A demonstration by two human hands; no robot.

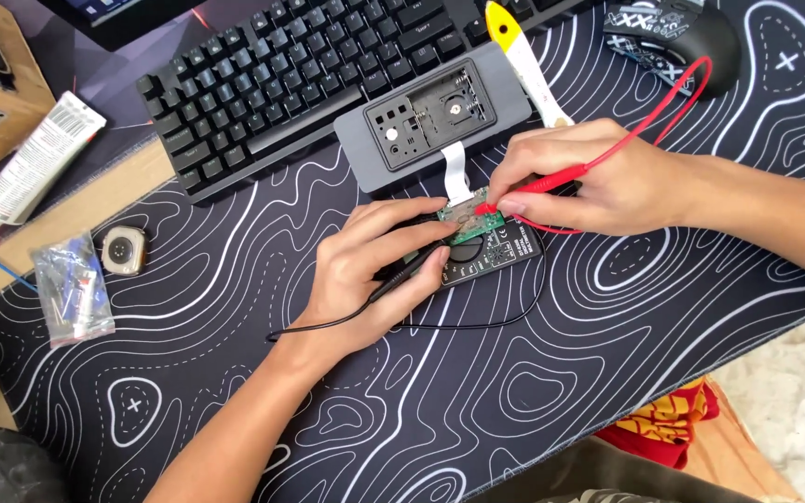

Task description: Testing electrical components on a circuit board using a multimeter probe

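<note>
Right hand (607, 182) pinching red probe (552, 180) on green circuit board (473, 216); left hand (375, 270) gripping black probe (409, 273), tip hidden. Multimeter (491, 256) underneath, mostly covered.

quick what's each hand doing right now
Left hand: closed on the black probe, tip toward the green circuit board.
Right hand: fingers pinched on the red probe, tip on the same board.
</note>
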